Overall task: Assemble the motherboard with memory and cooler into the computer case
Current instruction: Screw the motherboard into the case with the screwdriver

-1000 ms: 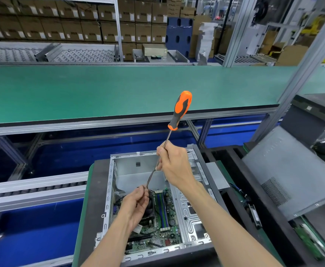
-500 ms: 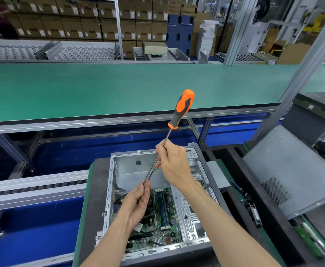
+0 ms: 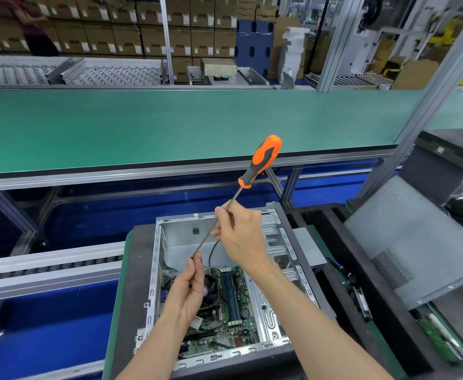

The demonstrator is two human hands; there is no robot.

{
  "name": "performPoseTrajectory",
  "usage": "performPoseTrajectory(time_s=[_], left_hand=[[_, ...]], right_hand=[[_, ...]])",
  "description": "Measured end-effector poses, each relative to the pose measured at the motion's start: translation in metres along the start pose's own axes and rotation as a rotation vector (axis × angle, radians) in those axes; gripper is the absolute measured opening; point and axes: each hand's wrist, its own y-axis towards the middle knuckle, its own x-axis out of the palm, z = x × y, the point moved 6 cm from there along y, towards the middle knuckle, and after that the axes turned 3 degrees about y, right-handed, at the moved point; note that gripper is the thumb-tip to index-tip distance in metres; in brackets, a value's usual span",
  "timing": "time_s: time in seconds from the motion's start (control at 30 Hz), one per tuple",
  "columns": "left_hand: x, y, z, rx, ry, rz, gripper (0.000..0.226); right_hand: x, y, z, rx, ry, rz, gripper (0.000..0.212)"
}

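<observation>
Motherboard (image 3: 226, 316) sits flat in the floor of the open computer case (image 3: 272, 305), directly beneath both hands, with its memory sticks (image 3: 231, 294) standing in their slots just right of my left hand and the cooler (image 3: 211, 293) fan partly hidden behind that hand's knuckles. The case lies on its side on a dark pallet (image 3: 131, 292), its open face up toward me.

Above it I hold a long screwdriver (image 3: 263, 160) tilted, orange handle up and away to the right, tip down toward me. My right hand (image 3: 241, 237) is curled closed around the upper part of the bare shaft, well below the handle. My left hand (image 3: 189, 292) pinches the very tip between thumb and fingertips; I cannot tell whether a screw is held there. A black cable (image 3: 211, 253) loops up out of the case in the gap between the two hands.

Right of my right forearm, a grey side panel (image 3: 411, 242) leans tilted. Beyond the screwdriver handle runs a wide green workbench (image 3: 170, 127), and left of my left arm a roller conveyor rail (image 3: 46, 267) over blue flooring.
</observation>
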Motion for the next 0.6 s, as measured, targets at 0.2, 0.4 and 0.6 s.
performPoseTrajectory(time_s=[0.2, 0.4, 0.6], left_hand=[[0.002, -0.002, 0.000, 0.022, 0.202, -0.071, 0.036], [-0.014, 0.004, 0.016, 0.232, 0.624, 0.182, 0.032], [0.036, -0.003, 0.028, 0.527, 1.380, -0.001, 0.026]], right_hand=[[-0.007, 0.012, 0.000, 0.012, -0.067, -0.013, 0.023], [-0.016, 0.022, -0.002, -0.007, -0.168, -0.058, 0.027], [-0.014, 0.021, 0.002, -0.022, -0.246, -0.132, 0.026]])
